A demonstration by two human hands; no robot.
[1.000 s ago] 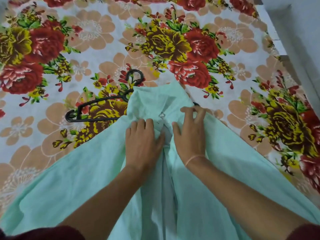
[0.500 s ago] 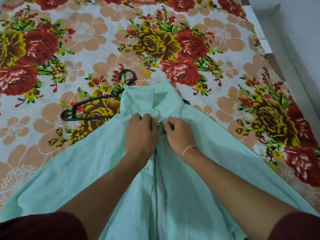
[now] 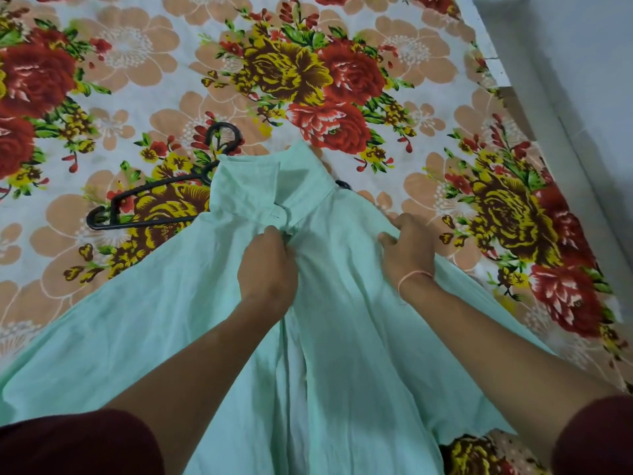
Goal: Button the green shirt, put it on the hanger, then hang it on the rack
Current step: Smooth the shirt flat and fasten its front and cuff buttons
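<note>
The pale green shirt lies front-up on the flowered bedsheet, collar pointing away from me. One button at the collar is fastened. My left hand pinches the front placket just below that button. My right hand grips the cloth at the shirt's right shoulder. A black plastic hanger lies flat on the sheet under the collar; its hook and left arm stick out to the left, and a small black end shows at the right of the collar.
The flowered bedsheet covers the whole surface. The bed's edge and a grey floor run along the right side. No rack is in view.
My right hand left the placket and moved right to the shoulder cloth. My left hand stayed at the placket below the collar.
</note>
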